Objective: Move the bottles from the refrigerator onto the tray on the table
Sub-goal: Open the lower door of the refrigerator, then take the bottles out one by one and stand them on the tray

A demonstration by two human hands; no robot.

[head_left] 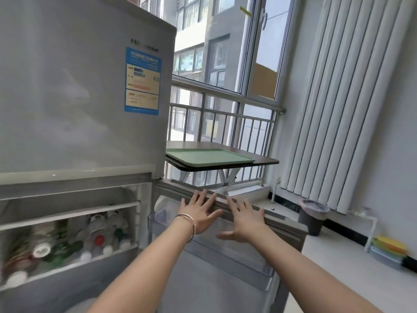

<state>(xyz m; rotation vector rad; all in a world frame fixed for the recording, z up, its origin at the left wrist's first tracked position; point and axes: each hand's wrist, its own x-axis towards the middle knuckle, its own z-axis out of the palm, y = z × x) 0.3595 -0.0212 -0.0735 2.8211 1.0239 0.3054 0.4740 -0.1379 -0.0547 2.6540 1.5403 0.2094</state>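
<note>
Lower refrigerator door [225, 256] stands open. Left hand [198, 214] and right hand [244, 219] are both spread wide and empty, fingers at the door's top edge. Bottles [67, 240] lie blurred on the lower refrigerator shelf. Green tray [209, 157] sits bare on the table [266, 161] beside the refrigerator [79, 86].

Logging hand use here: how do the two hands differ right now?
The left hand wears a bracelet at the wrist; the right hand is bare. The left reaches higher, fingertips on the open fridge door top edge; the right sits lower. Both are open, fingers spread, holding nothing.
</note>
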